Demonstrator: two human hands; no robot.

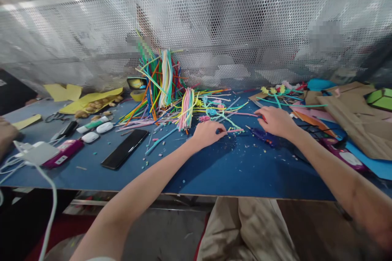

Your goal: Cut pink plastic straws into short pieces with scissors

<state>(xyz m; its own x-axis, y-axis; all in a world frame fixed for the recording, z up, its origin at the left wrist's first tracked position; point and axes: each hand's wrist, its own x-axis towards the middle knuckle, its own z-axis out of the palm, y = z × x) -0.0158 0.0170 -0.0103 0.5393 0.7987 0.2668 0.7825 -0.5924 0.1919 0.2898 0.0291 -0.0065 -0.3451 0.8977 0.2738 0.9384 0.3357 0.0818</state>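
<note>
My left hand rests on the blue table with its fingers curled and pinched on a pink pipe cleaner. My right hand lies further right, fingers closed on a thin pink pipe cleaner that runs off to the left. Just beyond both hands sprawls a pile of coloured pipe cleaners, some standing up against the mesh. A dark blue tool lies under my right wrist.
A perforated metal screen walls off the back. A black phone, white earbud cases, a pink device and a charger with cable sit at left. Brown cardboard and coloured paper are at right. Small scraps litter the table.
</note>
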